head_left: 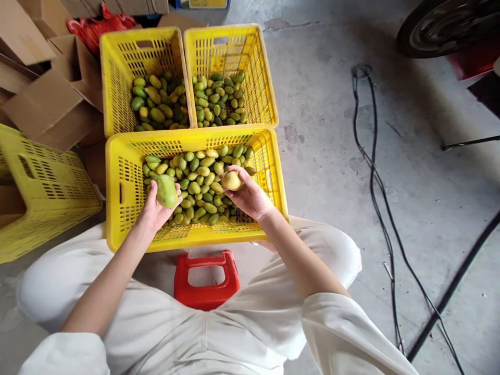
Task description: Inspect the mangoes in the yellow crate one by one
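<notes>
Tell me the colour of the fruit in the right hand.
Pale yellow, unlike the green mango in the left hand. The head view shows the fruit in the right hand.

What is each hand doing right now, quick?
Left hand: closed on a green mango.
Right hand: fingers closed on a yellow mango, above the near crate.

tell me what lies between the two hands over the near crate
Between the left hand with its green mango and the right hand lies only the heap of small mangoes, seen in the head view.
</notes>
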### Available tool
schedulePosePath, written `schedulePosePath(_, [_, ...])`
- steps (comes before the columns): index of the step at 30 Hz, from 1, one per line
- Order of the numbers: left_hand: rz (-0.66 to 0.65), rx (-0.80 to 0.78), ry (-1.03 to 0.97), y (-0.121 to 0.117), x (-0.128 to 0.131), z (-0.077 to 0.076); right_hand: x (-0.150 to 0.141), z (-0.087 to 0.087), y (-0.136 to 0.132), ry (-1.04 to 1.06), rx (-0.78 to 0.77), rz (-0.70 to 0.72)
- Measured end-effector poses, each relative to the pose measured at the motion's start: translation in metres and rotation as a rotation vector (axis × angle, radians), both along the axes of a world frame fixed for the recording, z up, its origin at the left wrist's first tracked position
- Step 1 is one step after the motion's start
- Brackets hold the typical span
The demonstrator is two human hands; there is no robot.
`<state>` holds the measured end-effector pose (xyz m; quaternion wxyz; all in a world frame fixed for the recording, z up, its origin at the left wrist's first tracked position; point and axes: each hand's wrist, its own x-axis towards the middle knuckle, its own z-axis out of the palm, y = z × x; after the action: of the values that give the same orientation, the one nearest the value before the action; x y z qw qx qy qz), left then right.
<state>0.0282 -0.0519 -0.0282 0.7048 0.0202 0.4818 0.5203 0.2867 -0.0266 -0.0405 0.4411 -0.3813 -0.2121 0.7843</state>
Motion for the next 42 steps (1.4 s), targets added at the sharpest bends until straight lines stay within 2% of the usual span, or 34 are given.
schedulePosePath(4, [-0.004,-0.038,-0.067,0.003,0.002,0.013,0.001,-0.001,-0.001,0.025,-0.01,0.01])
schedulePosePath(8, [-0.033,-0.054,-0.099,0.002,-0.005,0.015,0.006,-0.006,-0.003,0.104,-0.034,0.076])
schedulePosePath(14, [-0.08,0.005,-0.078,0.0,-0.008,0.011,0.005,-0.005,-0.003,0.06,-0.005,0.115])
schedulePosePath(19, [-0.006,0.022,0.034,-0.002,-0.003,0.0,0.003,0.0,0.001,0.016,-0.051,0.124])
schedulePosePath(23, [0.039,0.099,0.059,-0.005,-0.004,-0.012,0.005,-0.002,0.002,0.052,-0.092,0.119])
schedulePosePath(25, [0.054,0.113,0.054,-0.006,-0.004,-0.013,0.005,-0.004,0.001,0.046,-0.082,0.098])
schedulePosePath(30, [0.014,0.094,0.017,-0.005,0.001,0.001,0.004,-0.001,-0.001,0.018,-0.018,0.07])
schedulePosePath(34, [-0.024,0.053,-0.041,-0.001,0.0,0.011,0.002,0.005,0.0,0.072,-0.011,0.06])
schedulePosePath(37, [-0.057,0.026,-0.074,0.0,-0.004,0.013,0.001,0.004,-0.001,0.083,-0.011,0.062])
schedulePosePath(42, [-0.114,0.018,-0.077,-0.001,-0.005,0.012,-0.001,-0.006,-0.005,-0.022,-0.005,-0.007])
